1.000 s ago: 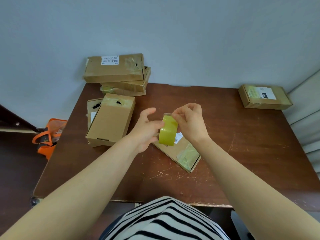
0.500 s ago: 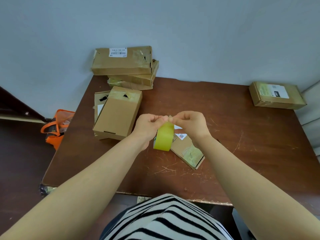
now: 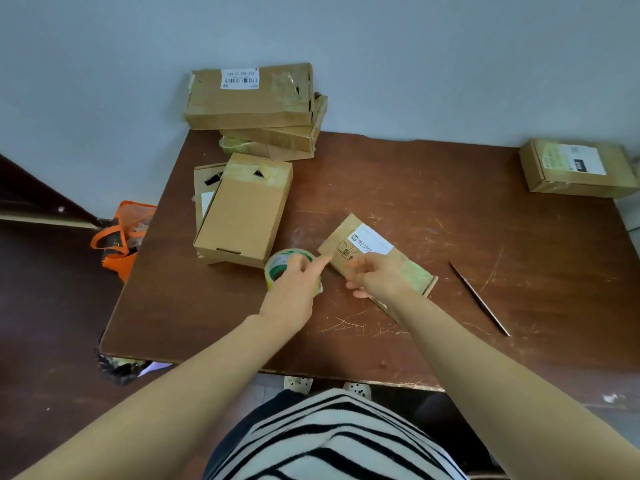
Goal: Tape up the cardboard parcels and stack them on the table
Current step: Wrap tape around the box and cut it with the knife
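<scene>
A yellow-green tape roll (image 3: 280,260) sits on the brown table (image 3: 450,216), gripped from above by my left hand (image 3: 294,282), whose index finger points toward a flat cardboard parcel (image 3: 367,242) with a white label. My right hand (image 3: 379,277) hovers over that parcel's near end, just right of the roll. Its fingers are curled and pinched on the tape's loose end, and the clear strip itself is barely visible. A stack of three parcels (image 3: 249,97) stands at the back left. In front of it, another parcel (image 3: 242,211) lies on a flatter one.
A single parcel (image 3: 578,169) sits at the table's far right corner. A thin dark rod (image 3: 479,299) lies on the table to the right of my right forearm. An orange bag (image 3: 119,237) is on the floor to the left. The wall runs behind the table.
Both hands came down from mid-air. The roll now lies on the table under my left hand, and my right hand has moved right, away from the roll and over the flat parcel.
</scene>
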